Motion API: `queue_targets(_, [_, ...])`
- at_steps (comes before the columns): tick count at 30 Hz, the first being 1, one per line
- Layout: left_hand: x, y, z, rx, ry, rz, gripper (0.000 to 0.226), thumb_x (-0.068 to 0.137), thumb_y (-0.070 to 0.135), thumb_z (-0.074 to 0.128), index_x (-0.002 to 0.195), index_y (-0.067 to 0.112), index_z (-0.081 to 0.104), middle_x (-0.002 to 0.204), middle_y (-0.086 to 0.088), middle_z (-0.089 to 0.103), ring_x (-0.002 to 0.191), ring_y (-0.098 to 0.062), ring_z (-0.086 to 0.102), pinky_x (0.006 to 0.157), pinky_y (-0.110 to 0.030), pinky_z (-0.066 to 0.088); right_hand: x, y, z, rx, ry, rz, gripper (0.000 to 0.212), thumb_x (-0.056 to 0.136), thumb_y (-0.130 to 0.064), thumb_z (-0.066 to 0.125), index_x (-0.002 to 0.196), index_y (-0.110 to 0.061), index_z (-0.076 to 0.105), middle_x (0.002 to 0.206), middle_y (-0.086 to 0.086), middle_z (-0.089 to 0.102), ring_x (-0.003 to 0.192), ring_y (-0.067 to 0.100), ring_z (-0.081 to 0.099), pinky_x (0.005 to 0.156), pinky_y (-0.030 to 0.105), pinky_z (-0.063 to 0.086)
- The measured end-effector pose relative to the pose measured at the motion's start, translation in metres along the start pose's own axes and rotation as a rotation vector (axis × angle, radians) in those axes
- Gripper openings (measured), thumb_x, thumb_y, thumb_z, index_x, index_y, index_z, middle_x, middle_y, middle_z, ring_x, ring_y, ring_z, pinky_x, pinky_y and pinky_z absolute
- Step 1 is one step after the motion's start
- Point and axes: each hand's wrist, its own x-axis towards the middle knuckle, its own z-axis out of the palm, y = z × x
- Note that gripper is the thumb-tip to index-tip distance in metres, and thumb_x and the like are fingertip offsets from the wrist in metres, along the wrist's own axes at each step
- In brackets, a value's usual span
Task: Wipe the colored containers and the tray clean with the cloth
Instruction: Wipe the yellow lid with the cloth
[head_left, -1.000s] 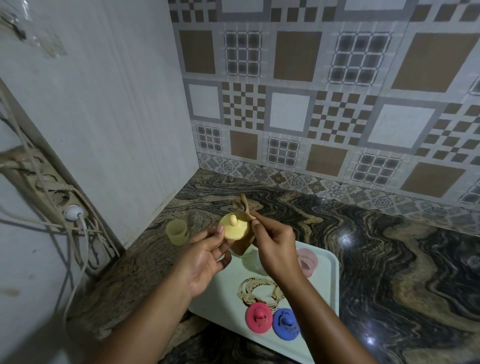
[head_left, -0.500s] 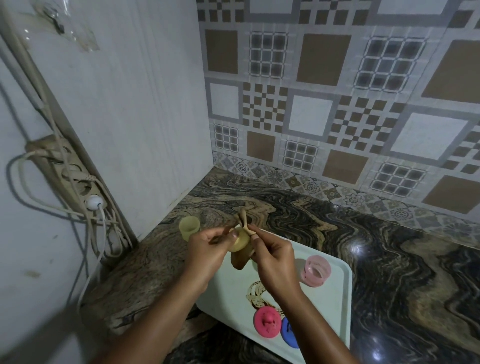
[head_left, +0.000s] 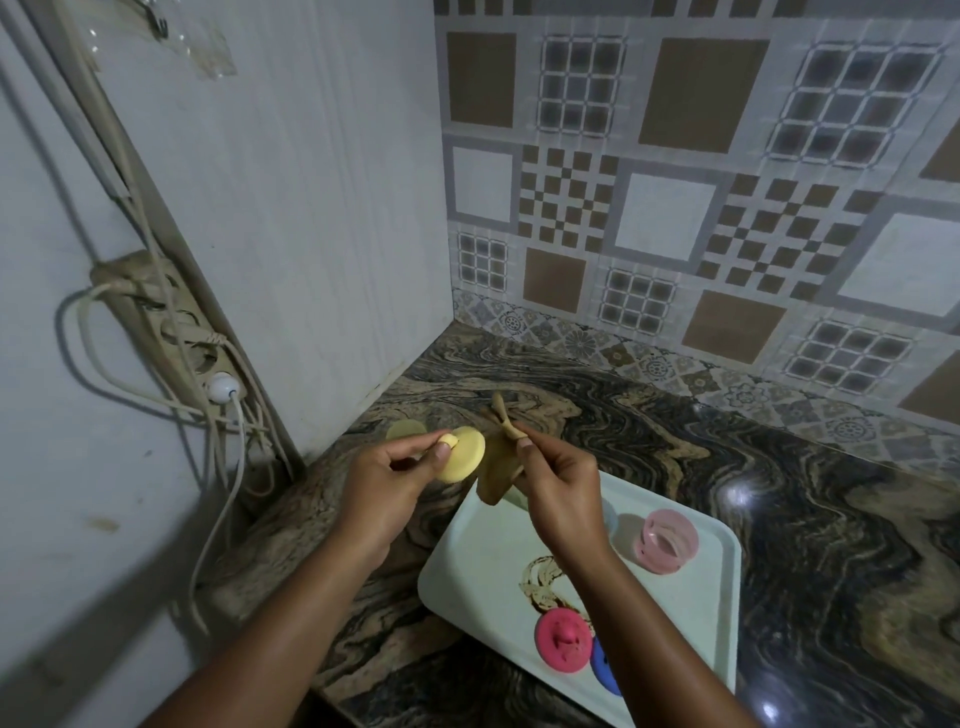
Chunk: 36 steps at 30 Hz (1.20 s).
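Left hand (head_left: 387, 486) pinching knob of yellow lid (head_left: 461, 454) between thumb and fingertips, lid face tilted toward camera, held above counter edge just off tray's 10 o'clock corner. Right hand (head_left: 558, 496) closed on tan cloth (head_left: 497, 465), fingers bunched round it; cloth tail sticking up at 12 o'clock, rest hanging below fist over tray's far corner. Cloth just beside lid at 3 o'clock, contact unclear.

Pale tray (head_left: 478, 558) on marbled counter (head_left: 779, 493), near edge cut off by frame bottom and right forearm. On tray: brown smear (head_left: 540, 579) near centre, partly hidden by forearm; pink container (head_left: 669, 540) at 2 o'clock, open, translucent; red lid (head_left: 563, 640) at 6 o'clock; blue lid (head_left: 605, 670) touching it, mostly hidden behind forearm. Something pale behind right wrist, cannot tell what.

Yellow cup (head_left: 405, 430) on counter at 11 o'clock of left hand, mostly hidden by fingers.

Power strip (head_left: 171, 322) with white plug on left wall, cables dangling. No readable writing anywhere.
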Motion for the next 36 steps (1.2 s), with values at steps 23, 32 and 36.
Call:
queue_targets(23, [0.115, -0.075, -0.023, 0.551, 0.163, 0.045, 0.026, 0.092, 0.022, 0.068, 0.116, 0.016, 0.073, 0.121, -0.004, 0.071, 0.112, -0.022, 0.064, 0.089, -0.02, 0.041, 0.099, 0.061, 0.104, -0.49, -0.087, -0.068, 0.034, 0.098, -0.007, 0.054, 0.128, -0.002, 0.068, 0.141, 0.016, 0.061, 0.121, 0.035, 0.064, 0.103, 0.041, 0.051])
queue_targets(32, [0.124, -0.093, -0.019, 0.563, 0.128, 0.043, 0.025, 0.091, 0.021, 0.069, 0.116, 0.016, 0.074, 0.119, -0.003, 0.072, 0.111, -0.02, 0.065, 0.091, -0.02, 0.044, 0.107, 0.078, 0.11, -0.429, -0.045, -0.052, 0.033, 0.097, -0.01, 0.056, 0.126, -0.005, 0.07, 0.131, 0.014, 0.068, 0.103, 0.033, 0.07, 0.09, 0.044, 0.057])
queue_targets(36, [0.124, -0.097, -0.017, 0.621, 0.114, 0.123, 0.026, 0.089, 0.014, 0.07, 0.115, 0.013, 0.074, 0.112, -0.006, 0.074, 0.103, -0.021, 0.068, 0.085, -0.019, 0.044, 0.109, 0.081, 0.111, -0.409, -0.038, 0.001, 0.033, 0.099, -0.014, 0.056, 0.128, -0.006, 0.069, 0.135, 0.012, 0.066, 0.112, 0.031, 0.068, 0.096, 0.042, 0.055])
